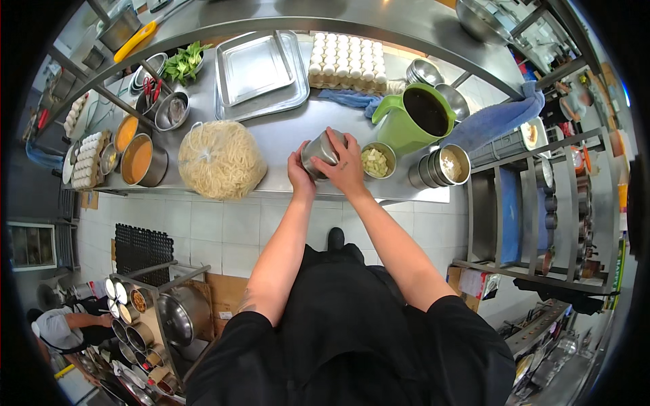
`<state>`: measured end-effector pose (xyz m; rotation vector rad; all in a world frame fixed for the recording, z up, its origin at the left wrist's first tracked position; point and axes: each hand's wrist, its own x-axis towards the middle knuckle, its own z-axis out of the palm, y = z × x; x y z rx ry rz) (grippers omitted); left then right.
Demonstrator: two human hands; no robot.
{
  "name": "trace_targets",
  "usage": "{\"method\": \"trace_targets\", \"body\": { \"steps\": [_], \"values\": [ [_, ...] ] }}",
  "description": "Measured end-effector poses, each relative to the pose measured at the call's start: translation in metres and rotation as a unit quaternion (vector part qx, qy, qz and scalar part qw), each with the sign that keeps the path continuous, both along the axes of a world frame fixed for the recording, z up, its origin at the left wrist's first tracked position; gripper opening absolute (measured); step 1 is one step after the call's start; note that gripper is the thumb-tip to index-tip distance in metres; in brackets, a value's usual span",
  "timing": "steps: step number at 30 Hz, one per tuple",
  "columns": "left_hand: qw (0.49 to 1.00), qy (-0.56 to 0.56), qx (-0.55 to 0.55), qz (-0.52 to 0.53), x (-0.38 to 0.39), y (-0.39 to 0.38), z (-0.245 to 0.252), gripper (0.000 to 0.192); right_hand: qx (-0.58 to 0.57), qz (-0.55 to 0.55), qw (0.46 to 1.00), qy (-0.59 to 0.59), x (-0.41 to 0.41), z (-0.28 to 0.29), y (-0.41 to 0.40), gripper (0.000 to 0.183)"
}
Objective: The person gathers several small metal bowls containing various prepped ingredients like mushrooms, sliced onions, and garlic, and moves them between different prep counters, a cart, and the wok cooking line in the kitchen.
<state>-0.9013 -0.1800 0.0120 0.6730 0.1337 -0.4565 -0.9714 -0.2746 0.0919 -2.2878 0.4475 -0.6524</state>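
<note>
Between my two hands is a stainless steel cup (319, 156), held tilted over the front of the steel worktable (284, 122). My left hand (300, 172) wraps its left side. My right hand (345, 165) lies over its right side and top, so its mouth and contents are hidden. Just right of my right hand stands a metal cup of pale diced pieces (376, 161). Behind that cup is a green plastic pitcher (396, 127) of dark liquid. A clear plastic bag of noodles (221, 160) sits to the left of my hands.
Stacked metal cups (431, 170), the front one holding pale powder, stand at the right edge. Egg trays (348, 61) and metal trays (261, 71) lie behind, below an overhead shelf rail (284, 23). Pots of orange liquid (144, 160) stand left. A co-worker (66, 325) is at lower left.
</note>
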Motion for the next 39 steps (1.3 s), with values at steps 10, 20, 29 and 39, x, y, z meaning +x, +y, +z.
{"method": "trace_targets", "body": {
  "steps": [10, 20, 29, 39],
  "values": [
    [0.995, -0.056, 0.069, 0.033, 0.002, -0.009, -0.006, 0.053, 0.282, -0.015, 0.955, -0.095, -0.004, 0.015, -0.042, 0.059],
    [0.694, -0.496, 0.521, -0.035, -0.020, -0.003, 0.020, 0.049, 0.631, -0.048, 0.758, -0.156, -0.024, -0.020, -0.072, 0.050],
    [0.737, -0.530, 0.420, -0.009, -0.010, 0.008, 0.058, 0.054, 0.743, 0.030, 0.642, -0.183, -0.029, -0.006, -0.081, 0.052],
    [0.659, -0.590, 0.437, -0.163, -0.012, -0.054, 0.101, 0.051, 0.788, 0.047, 0.598, -0.139, -0.023, 0.001, -0.057, 0.059]
  ]
}}
